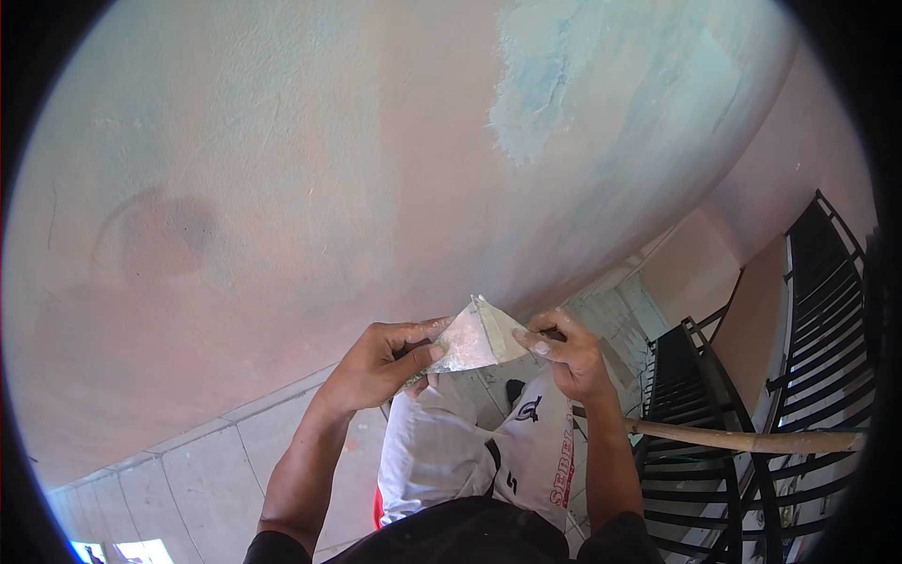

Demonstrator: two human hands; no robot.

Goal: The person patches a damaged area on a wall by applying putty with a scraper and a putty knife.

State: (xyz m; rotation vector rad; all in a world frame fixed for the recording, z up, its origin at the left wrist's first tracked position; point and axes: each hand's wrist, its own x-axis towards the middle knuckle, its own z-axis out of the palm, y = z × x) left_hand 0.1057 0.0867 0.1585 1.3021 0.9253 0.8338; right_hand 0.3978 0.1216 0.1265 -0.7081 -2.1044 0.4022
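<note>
Two hands share one thin piece in the head view, just below the centre toward 6 o'clock. The left hand (pixel 379 365) pinches its 9 o'clock edge, thumb on top; the right hand (pixel 571 359) pinches the 3 o'clock corner between thumb and fingers. Both grips are narrow. Gripping opposite sides probably keeps the pale piece (pixel 466 342) steady and its broad face turned up to the eyes.

It is flat and roughly triangular, peaking at 12 o'clock: a mottled pinkish-white face meets a grey-green strip along a ridge, perhaps a fold. Whether it is paper or a stiff plate, I cannot tell. Whitish residue marks the right fingertips.

Behind it the plaster wall (pixel 282 188) is faintly rough, blotched pink and blue, with a ragged pale-blue patch (pixel 536 85) at 1 o'clock. Rectangular floor tiles (pixel 211 470) run toward 8 o'clock. At 4 o'clock, a smooth, round wooden pole (pixel 742 439) crosses a black barred railing (pixel 672 376).
</note>
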